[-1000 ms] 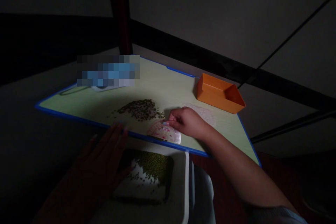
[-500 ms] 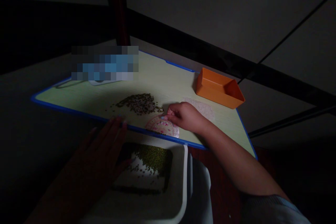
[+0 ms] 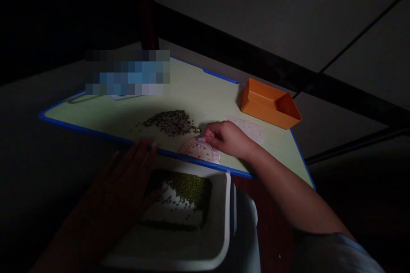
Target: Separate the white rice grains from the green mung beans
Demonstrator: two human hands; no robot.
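Note:
My right hand (image 3: pixel 228 138) is over the board (image 3: pixel 205 98), thumb and fingertips pinched together. Whatever it may hold is hidden. Just left of its fingertips lies a loose pile of dark beans (image 3: pixel 173 122), with a few strays around it. Below the fingertips a pink fan-shaped pattern (image 3: pixel 199 150) shows on the board. In deep shadow, my left hand (image 3: pixel 128 175) is stretched out flat with fingers apart, its fingertips at the board's blue near edge. Under and beside it stands a white tub (image 3: pixel 221 222) holding small green beans (image 3: pixel 188 187), heaped towards the far side.
An orange rectangular box (image 3: pixel 272 108) stands at the board's far right. At the far left is a blurred-out blue thing (image 3: pixel 137 72) on something white. A dark post (image 3: pixel 142 8) rises behind the board, and a wall runs along the back. The lighting is dim.
The whole view has shifted slightly. My right hand keeps its pinch beside the pile, and my left hand stays at the board's edge.

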